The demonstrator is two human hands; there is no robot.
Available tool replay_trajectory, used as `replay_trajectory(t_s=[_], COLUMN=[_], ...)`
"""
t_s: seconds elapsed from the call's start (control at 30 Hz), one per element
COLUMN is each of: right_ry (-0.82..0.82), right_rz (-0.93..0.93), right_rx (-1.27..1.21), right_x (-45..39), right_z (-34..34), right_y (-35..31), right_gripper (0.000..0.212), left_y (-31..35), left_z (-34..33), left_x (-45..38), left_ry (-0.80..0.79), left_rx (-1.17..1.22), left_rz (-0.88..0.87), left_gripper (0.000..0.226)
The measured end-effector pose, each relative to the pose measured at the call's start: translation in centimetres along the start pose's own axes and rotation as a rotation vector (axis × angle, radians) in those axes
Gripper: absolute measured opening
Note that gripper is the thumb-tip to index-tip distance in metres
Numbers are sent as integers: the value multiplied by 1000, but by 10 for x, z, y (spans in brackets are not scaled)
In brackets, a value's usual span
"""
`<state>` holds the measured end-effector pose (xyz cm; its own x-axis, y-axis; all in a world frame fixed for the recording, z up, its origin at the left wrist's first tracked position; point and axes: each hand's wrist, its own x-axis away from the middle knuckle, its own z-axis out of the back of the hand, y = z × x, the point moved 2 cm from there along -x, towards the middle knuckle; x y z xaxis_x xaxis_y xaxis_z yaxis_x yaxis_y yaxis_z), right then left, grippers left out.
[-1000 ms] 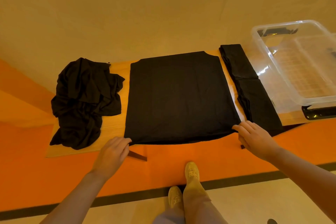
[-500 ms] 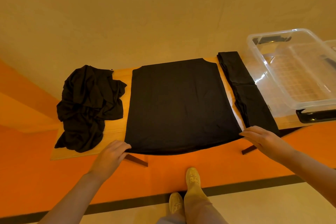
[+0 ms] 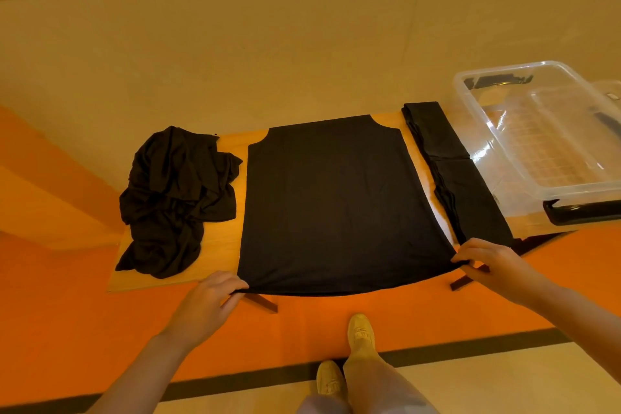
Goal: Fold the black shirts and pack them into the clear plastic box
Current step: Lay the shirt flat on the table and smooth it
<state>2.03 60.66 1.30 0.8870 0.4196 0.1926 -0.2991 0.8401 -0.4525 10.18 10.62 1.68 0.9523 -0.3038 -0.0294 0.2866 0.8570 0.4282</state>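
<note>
Scene: a person stands at a low wooden table point(image 3: 221, 245), seen from a head-worn camera looking down.
Shirt in hand: a black shirt point(image 3: 336, 205) lies flat at the table's middle, sleeves tucked in, its hem hanging slightly over the near edge.
Left hand: the left hand point(image 3: 215, 292) pinches the hem's near-left corner.
Right hand: the right hand point(image 3: 487, 259) pinches the near-right corner, fingers curled over the cloth.
Done: folded black shirts point(image 3: 450, 171) sit in a long strip just right of the flat one.
Left: a crumpled heap of black shirts point(image 3: 174, 198) waits at the table's left end.
Box: the clear plastic box point(image 3: 544, 141) at the right end appears to hold no shirts, so packing seems not yet begun.
</note>
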Motion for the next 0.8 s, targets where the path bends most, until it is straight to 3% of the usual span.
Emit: replay_trajectory(t_s=[0.23,0.4,0.6,0.8], right_ry=[159,245,337,399], right_rz=[-19,-138,-292,-342], right_rx=[-160,-458,-879,-840], right_x=[-33,-87,-171,-289], right_z=[30,57,98,128], right_y=[-12,-17,-12,9], right_gripper=[32,18,12,7], left_y=[1,-10,-35,-93], left_z=[26,47,77,87], left_x=[-29,-80,-171,-277], left_ry=[172,295,429,449], left_rx=[251,433,649,641], left_rz=[219,460,594,735], left_gripper=[17,14,13,13])
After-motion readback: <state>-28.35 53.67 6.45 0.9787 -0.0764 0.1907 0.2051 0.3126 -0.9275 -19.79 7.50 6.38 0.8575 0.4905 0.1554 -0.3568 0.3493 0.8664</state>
